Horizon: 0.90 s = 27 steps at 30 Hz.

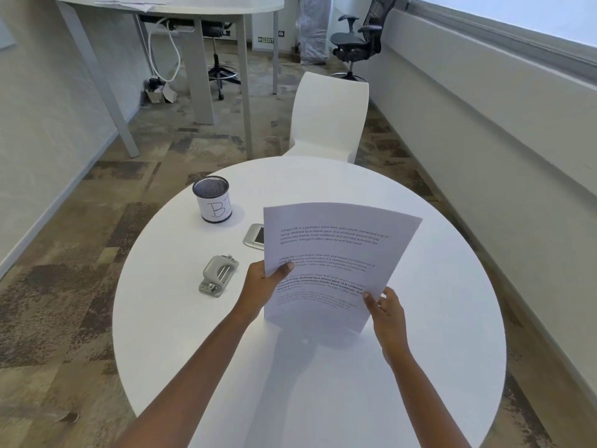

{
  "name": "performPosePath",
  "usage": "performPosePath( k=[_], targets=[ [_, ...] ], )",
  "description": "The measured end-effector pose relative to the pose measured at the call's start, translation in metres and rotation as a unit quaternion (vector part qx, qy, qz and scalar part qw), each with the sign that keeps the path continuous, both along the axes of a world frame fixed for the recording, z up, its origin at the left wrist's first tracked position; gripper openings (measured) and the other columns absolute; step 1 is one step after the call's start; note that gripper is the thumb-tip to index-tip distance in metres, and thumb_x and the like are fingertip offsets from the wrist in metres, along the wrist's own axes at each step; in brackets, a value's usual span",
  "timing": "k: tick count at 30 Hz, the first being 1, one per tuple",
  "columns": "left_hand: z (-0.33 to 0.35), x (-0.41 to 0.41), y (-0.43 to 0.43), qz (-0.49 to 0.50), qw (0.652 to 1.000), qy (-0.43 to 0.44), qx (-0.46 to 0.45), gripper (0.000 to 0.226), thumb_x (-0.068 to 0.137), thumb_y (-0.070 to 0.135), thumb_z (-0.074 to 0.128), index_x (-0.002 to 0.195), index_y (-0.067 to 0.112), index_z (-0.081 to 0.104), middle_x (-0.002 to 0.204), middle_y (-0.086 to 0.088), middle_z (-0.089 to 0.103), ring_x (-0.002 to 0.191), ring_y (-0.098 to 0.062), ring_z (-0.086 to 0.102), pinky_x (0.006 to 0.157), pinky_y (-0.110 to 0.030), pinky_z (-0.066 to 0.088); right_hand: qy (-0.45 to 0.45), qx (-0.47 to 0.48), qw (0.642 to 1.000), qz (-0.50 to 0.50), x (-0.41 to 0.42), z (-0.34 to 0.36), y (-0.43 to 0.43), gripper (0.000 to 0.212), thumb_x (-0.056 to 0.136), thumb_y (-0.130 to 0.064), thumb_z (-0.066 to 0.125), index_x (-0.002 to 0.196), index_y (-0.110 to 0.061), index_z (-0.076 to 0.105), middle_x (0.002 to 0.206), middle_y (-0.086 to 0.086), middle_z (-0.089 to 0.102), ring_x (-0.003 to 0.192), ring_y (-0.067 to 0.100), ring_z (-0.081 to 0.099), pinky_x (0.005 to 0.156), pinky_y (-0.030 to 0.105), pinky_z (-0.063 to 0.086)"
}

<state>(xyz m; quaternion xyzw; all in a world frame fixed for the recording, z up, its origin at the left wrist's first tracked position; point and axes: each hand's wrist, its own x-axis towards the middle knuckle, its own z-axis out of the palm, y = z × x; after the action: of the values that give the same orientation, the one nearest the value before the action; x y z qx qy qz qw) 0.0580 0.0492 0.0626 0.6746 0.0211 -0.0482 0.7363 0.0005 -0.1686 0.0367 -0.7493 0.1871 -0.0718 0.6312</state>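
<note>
A white printed sheet of paper with several paragraphs of text is held up above the round white table. My left hand pinches its left edge, thumb on the front. My right hand pinches its lower right edge, thumb on the printed side. The sheet is tilted and slightly curved, its bottom edge close to the tabletop.
A grey hole punch lies left of my left hand. A mesh pen cup with a paper label stands behind it. A silver device is partly hidden by the sheet. A white chair stands beyond the table.
</note>
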Motion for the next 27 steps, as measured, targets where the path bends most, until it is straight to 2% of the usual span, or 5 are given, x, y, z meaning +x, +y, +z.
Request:
performPosePath(
  k=[5,11,17,25,27],
  targets=[
    [0.002,0.000,-0.002,0.022,0.999,0.019,-0.020,0.018,0.089,0.010,0.057,0.105,0.004,0.064,0.084,0.002,0.068,0.069,-0.006,0.067,0.065,-0.021,0.056,0.067,-0.013,0.998,-0.006,-0.014,-0.018,-0.008,0.033,0.089,-0.021,0.057,0.061,-0.012,0.042,0.062,0.002,0.043,0.060,0.018,0.035,0.057,0.029,0.026],
    [0.001,-0.001,0.000,0.078,0.990,0.056,-0.102,0.015,0.091,0.009,0.055,0.089,0.020,0.064,0.085,0.006,0.069,0.067,-0.001,0.068,0.064,-0.022,0.055,0.101,0.187,0.977,-0.012,-0.024,-0.025,-0.011,0.015,0.091,-0.018,0.053,0.102,-0.011,0.060,0.100,0.007,0.065,0.092,0.022,0.061,0.088,0.035,0.047],
    [-0.007,-0.010,-0.005,0.129,0.962,0.143,-0.195,0.030,0.093,0.006,0.050,0.123,0.004,0.054,0.106,-0.005,0.064,0.094,-0.019,0.061,0.088,-0.036,0.047,0.033,0.436,0.896,-0.084,-0.025,-0.031,0.002,0.021,0.092,-0.005,0.048,0.107,-0.019,0.050,0.084,-0.002,0.076,0.076,0.014,0.072,0.065,0.026,0.060],
    [-0.036,-0.026,-0.008,0.115,0.921,0.292,-0.232,0.038,0.095,0.003,0.044,0.133,0.000,0.044,0.128,-0.021,0.056,0.099,-0.032,0.058,0.075,-0.042,0.051,0.154,0.237,0.958,-0.047,-0.035,-0.042,0.017,0.022,0.089,0.001,0.051,0.108,-0.009,0.056,0.101,0.009,0.064,0.088,0.025,0.061,0.077,0.039,0.052],
    [-0.042,-0.029,0.000,0.113,0.916,0.323,-0.211,0.038,0.095,0.004,0.043,0.133,-0.001,0.043,0.104,-0.018,0.063,0.079,-0.026,0.058,0.054,-0.032,0.056,0.171,0.178,0.967,-0.063,-0.038,-0.044,0.012,0.024,0.089,0.003,0.049,0.110,-0.008,0.053,0.103,0.011,0.061,0.092,0.028,0.058,0.077,0.039,0.051]
  ],
)
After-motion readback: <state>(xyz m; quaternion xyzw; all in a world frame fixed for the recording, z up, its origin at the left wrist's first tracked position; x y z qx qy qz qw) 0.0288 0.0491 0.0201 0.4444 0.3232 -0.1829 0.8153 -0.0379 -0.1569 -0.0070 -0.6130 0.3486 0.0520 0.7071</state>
